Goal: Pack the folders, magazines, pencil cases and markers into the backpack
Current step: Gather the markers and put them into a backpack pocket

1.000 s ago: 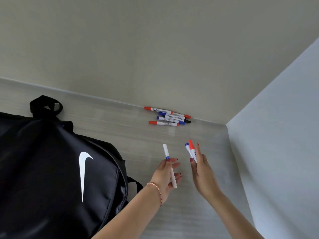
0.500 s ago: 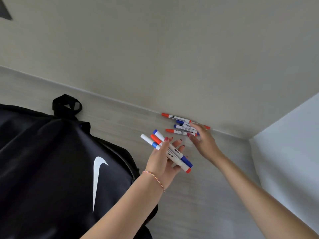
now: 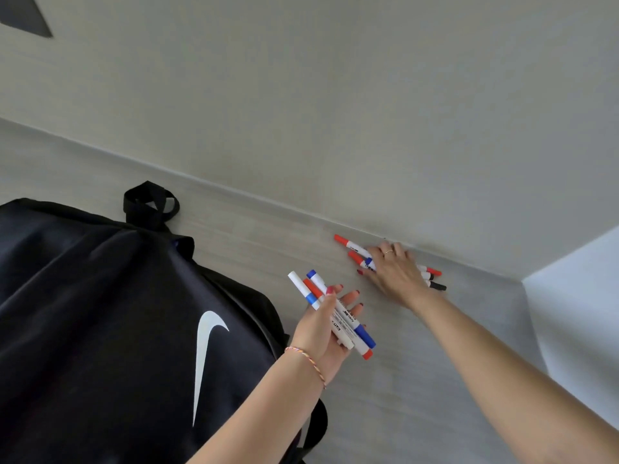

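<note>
A black backpack [image 3: 100, 329] with a white swoosh lies at the left on the pale wood-grain table [image 3: 268, 236], its top loop toward the wall. My left hand [image 3: 323, 324] holds three white markers [image 3: 338, 314] with red and blue caps, thumb over them. Farther back by the wall, my right hand [image 3: 395, 271] lies over several more markers [image 3: 355, 252]; its fingers curl round them. Their capped ends stick out on both sides of the hand. No folders, magazines or pencil cases are in view.
A beige wall [image 3: 335, 112] runs along the table's far edge. A pale blue-white panel [image 3: 576, 313] closes off the right side. A dark shape [image 3: 23, 15] sits at the top left corner.
My right hand passed its two markers to the left hand, then reached back to the pile by the wall and now covers it. The left hand's bundle grew from one marker to three.
</note>
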